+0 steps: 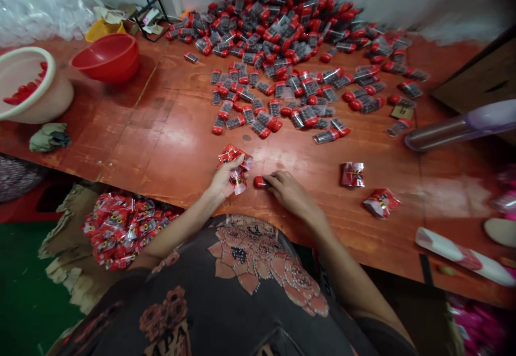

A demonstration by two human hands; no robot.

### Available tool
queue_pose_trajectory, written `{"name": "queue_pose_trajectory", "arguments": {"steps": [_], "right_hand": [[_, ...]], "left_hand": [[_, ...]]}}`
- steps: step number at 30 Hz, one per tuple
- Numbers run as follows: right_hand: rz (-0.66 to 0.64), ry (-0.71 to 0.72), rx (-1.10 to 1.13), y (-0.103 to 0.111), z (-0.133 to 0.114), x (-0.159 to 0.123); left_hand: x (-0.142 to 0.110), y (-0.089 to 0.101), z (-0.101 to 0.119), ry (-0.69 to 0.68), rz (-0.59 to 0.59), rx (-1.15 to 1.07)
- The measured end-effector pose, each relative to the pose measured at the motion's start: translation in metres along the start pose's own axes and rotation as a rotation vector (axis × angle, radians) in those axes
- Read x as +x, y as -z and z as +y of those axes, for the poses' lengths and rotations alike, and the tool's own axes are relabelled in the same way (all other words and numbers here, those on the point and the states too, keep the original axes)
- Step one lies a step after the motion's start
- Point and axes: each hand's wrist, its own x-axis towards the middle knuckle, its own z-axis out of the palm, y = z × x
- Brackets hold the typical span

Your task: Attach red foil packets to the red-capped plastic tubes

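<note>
A wooden table (169, 146) with a glossy orange-red top fills the view, set against a white wall. A large heap of capsules (274, 28) with red ends and clear, dark-filled middles lies at the far side, and loose capsules (278, 98) spread toward the person. At the far left stand a white basin (28, 84) holding red pieces and a red bowl (105, 57), with a crumpled cloth (49, 136) near the table edge. Clear plastic (36, 6) and a yellow basket (104, 29) sit behind them.

The left hand (223, 178) is closed around red foil packets (236, 168), which stick out past the fingers. The right hand (288, 192) lies palm-down on the table just beside it, fingers half-curled, with the fingertips (274, 179) touching a red capsule (260, 182); whether they grip it, I cannot tell. Two more packets (352, 175) lie to the right, well apart from the hands, and another packet (381, 203) sits just beyond them. A box (68, 243) below the table edge, at the person's left, holds a pile of packets (124, 229). A white-and-red tube (463, 256) lies at the right.
</note>
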Motion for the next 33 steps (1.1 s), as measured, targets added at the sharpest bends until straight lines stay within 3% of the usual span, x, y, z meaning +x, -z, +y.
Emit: {"name": "queue_pose_trajectory", "arguments": {"steps": [5, 8, 16, 20, 26, 33], "right_hand": [[0.39, -0.229, 0.46, -0.005, -0.037, -0.013], [0.503, -0.33, 0.631, -0.007, -0.058, -0.013], [0.536, -0.336, 0.679, -0.016, -0.066, -0.009], [0.501, -0.354, 0.717, -0.006, -0.071, -0.01], [0.465, -0.382, 0.799, 0.007, -0.07, -0.011], [0.483, -0.188, 0.528, 0.012, -0.065, -0.016]], "left_hand": [[-0.003, -0.004, -0.007, -0.055, -0.002, 0.03], [-0.005, -0.007, -0.012, -0.096, 0.032, 0.063], [-0.011, -0.014, -0.021, -0.271, 0.022, 0.122], [-0.013, -0.016, -0.023, -0.355, -0.002, 0.12], [-0.017, -0.013, -0.023, -0.36, -0.049, 0.222], [-0.028, -0.017, -0.02, -0.371, -0.036, 0.267]]}}
